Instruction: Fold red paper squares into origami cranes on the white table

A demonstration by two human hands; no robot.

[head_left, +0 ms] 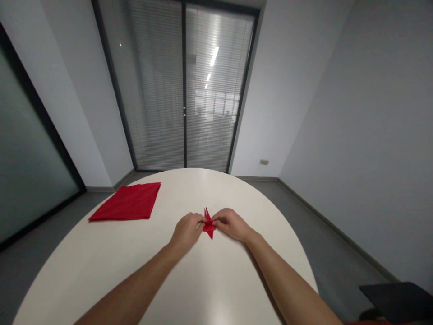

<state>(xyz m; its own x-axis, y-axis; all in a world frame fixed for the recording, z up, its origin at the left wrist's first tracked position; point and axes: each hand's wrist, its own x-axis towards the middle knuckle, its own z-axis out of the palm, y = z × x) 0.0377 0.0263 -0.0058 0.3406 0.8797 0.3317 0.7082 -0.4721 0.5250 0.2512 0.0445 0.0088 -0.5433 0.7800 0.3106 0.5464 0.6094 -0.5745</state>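
Observation:
A small folded red paper piece [209, 229], star-like with narrow points, is between my two hands over the middle of the white table. Two thin points stick out at its far end and one points toward me. My left hand [189, 228] pinches its left side between thumb and fingers. On the opposite side, my right hand [232, 222] pinches its right edge in the same way. The fingertips hide parts of both side edges. Whether the piece touches the tabletop, I cannot tell.
A larger flat red folded sheet [130, 202] lies at the table's left edge. The round white table [189, 280] has a curved far rim. Beyond it stands a glass partition with blinds [162, 113]. A dark chair [402, 300] is at the lower right.

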